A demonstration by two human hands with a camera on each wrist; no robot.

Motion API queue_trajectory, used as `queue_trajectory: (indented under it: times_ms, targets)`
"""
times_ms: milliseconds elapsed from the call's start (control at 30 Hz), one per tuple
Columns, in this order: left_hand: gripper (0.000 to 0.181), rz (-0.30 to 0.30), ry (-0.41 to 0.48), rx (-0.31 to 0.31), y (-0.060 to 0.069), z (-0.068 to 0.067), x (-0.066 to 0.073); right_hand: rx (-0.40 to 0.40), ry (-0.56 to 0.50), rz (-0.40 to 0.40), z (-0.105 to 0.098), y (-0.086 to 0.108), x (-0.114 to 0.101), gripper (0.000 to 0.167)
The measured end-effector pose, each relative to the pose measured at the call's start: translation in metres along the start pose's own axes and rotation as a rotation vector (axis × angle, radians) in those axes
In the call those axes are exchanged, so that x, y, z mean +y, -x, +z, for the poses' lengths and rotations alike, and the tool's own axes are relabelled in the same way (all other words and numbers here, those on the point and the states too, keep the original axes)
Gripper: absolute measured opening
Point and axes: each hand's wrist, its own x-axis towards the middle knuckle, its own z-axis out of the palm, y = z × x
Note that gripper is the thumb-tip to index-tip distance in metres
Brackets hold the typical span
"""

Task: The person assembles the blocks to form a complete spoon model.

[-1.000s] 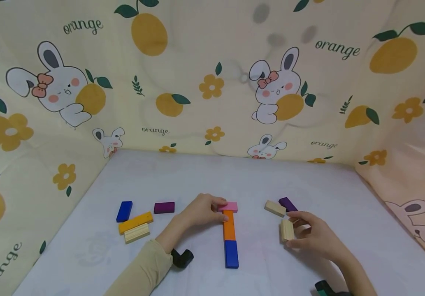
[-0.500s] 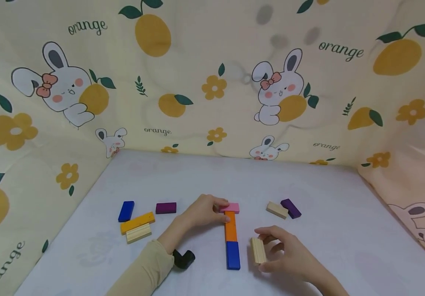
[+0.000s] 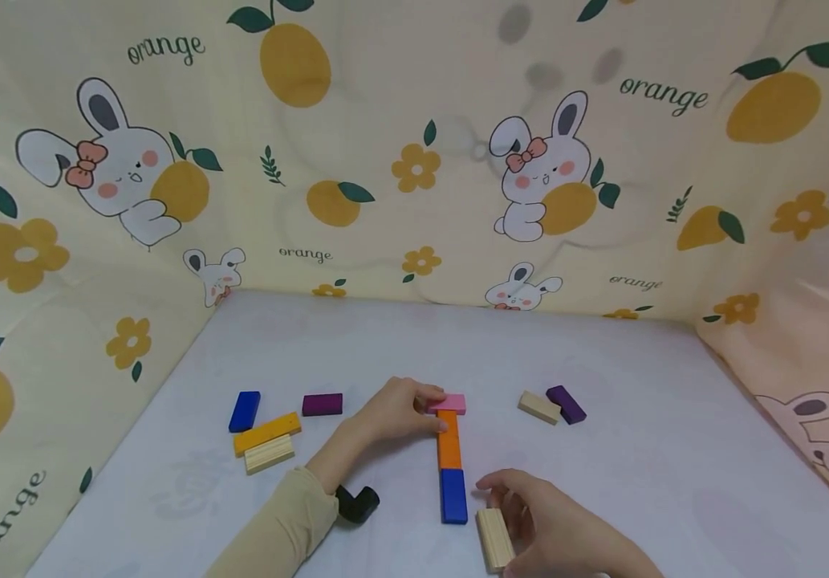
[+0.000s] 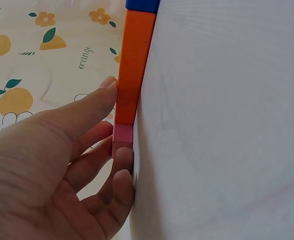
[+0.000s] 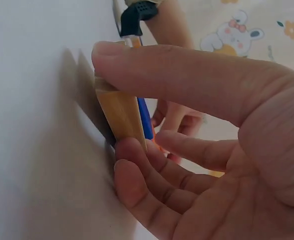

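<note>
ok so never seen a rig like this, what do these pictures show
No machine here, just someone working bare-handed. The wide picture comes from a camera worn on the head; the two closer ones come from a camera on each wrist. On the white surface, a blue block and an orange block lie end to end, with a pink block across the far end. The left hand has its fingers at the pink block's end; the right hand holds a plain wooden block. Loose blocks lie to both sides.
</note>
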Motion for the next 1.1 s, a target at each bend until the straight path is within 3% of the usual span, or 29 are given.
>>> queue_trajectory:
  times_ms: [133,567,667,800,1100]
  targets:
    - [0.05,0.0,0.008,-0.004,0.0,0.001,-0.002,-0.014,-0.006,-0.024,0.003,0.0,0.0,0.079]
    - [0.049,0.011,-0.011,-0.005,-0.005,0.001,0.0,0.066,0.002,0.062,0.015,0.007,-0.004,0.089]
    - [0.049,0.015,-0.011,-0.016,-0.005,0.003,0.001,0.049,-0.01,0.07,0.018,0.011,-0.004,0.087]
    - [0.049,0.018,-0.004,-0.022,-0.005,0.005,0.001,0.014,-0.043,0.062,0.027,0.014,-0.007,0.091]
    - [0.05,0.011,-0.015,-0.009,0.0,0.001,0.001,0.051,0.002,0.01,0.035,0.006,-0.014,0.095]
